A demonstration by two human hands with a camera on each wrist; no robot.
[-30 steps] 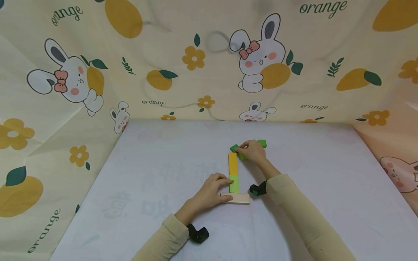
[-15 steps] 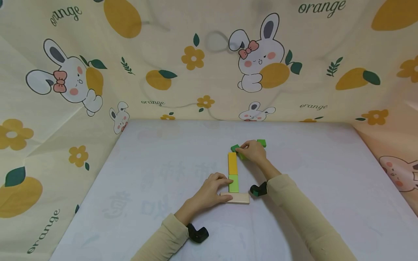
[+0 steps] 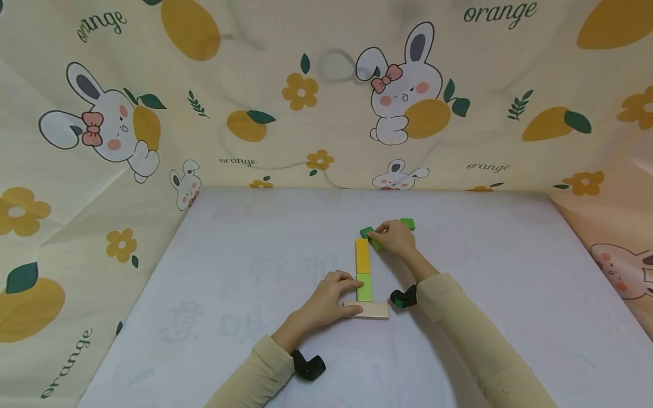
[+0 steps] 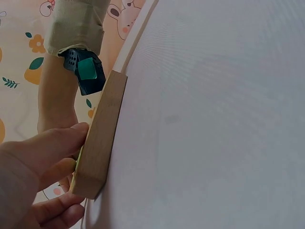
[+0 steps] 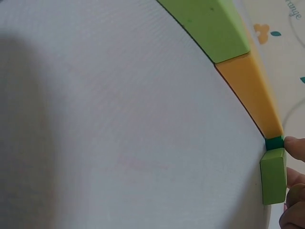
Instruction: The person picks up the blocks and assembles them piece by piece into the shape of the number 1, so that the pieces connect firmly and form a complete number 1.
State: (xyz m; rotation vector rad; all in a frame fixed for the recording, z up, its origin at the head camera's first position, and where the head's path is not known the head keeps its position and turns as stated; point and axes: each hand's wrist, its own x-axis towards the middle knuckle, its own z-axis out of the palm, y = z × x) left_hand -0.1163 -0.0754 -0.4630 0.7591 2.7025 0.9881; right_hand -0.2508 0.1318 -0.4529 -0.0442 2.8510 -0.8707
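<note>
My left hand point(image 3: 326, 300) lies at the near end of a row of blocks. Its thumb touches the left part of a pale wooden block point(image 3: 374, 310), and a fingertip touches a light green block point(image 3: 364, 290). Beyond that block a yellow block point(image 3: 363, 256) continues the row. At the far end my right hand point(image 3: 397, 238) pinches a small dark green block point(image 3: 367, 232) beside the yellow one. Another light green block point(image 5: 273, 177), partly under the right hand in the head view, stands against the dark green block in the right wrist view.
A green block point(image 3: 407, 224) lies just behind the right hand. Black wrist devices point(image 3: 308, 365) sit below the cuffs. The white table point(image 3: 245, 243) meets a patterned cloth wall point(image 3: 285, 136) at the back and sides.
</note>
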